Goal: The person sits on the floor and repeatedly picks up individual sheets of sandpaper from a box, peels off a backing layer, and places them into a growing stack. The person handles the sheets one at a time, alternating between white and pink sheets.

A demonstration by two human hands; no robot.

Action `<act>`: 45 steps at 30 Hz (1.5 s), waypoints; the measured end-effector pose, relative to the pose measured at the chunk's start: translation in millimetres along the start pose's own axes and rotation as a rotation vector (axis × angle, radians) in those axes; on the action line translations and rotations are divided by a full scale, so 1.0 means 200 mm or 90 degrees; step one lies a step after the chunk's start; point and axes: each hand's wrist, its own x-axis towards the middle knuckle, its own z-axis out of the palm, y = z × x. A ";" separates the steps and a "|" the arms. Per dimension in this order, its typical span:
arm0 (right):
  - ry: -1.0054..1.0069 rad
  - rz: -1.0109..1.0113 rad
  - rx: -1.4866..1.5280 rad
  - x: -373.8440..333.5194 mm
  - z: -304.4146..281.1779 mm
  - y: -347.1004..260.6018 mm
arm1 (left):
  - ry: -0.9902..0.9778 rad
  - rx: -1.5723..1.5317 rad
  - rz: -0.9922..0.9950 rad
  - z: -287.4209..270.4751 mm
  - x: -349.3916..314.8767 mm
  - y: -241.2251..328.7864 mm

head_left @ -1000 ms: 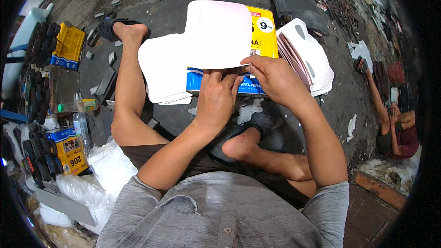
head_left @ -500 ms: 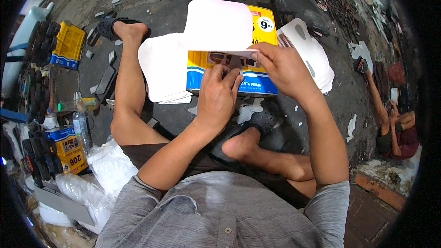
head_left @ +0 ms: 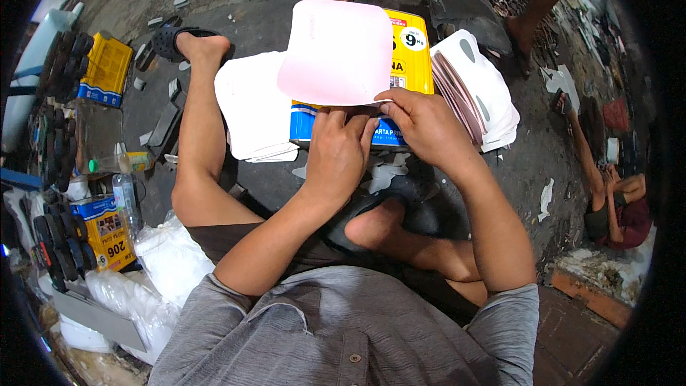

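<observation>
- Head view: a pale pink sheet (head_left: 336,50) with rounded corners is held over a yellow and blue tin (head_left: 400,71), which stands on the dark ground between the person's legs and serves as landmark here.
- The left hand (head_left: 339,154) is seen at the near edge of the tin, just under the lower edge of the pink sheet; its fingers (head_left: 350,125) are curled and pressed together against the sheet's lower edge. Whether the sheet is pinched or only touched by this hand cannot be told.
- The right hand (head_left: 425,125) is placed at the near right corner of the tin; its fingertips (head_left: 389,100) are closed on the lower right edge of the pink sheet, so that the sheet is gripped there.
- A flat stack of white sheets (head_left: 250,104) is laid on the ground just left of the tin, partly covered by the pink sheet.
- A tilted, fanned stack of white and pink sheets (head_left: 479,89) is leaned just right of the tin.
- A bare foot (head_left: 371,225) is tucked near the tin on its near side, below both hands.
- Further left of the tin, well apart from it, a yellow packet (head_left: 106,71) and a plastic bottle (head_left: 121,163) are seen lying.
</observation>
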 end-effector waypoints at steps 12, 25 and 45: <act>0.028 0.006 0.020 -0.04 0.03 -0.02 | -0.019 -0.008 -0.005 -0.01 -0.01 0.00; 0.136 -0.025 -0.006 -0.12 0.16 0.00 | -0.043 0.137 -0.006 -0.11 -0.18 0.06; 0.191 0.002 0.003 -0.08 0.07 -0.06 | -0.025 0.024 0.016 -0.07 0.01 0.00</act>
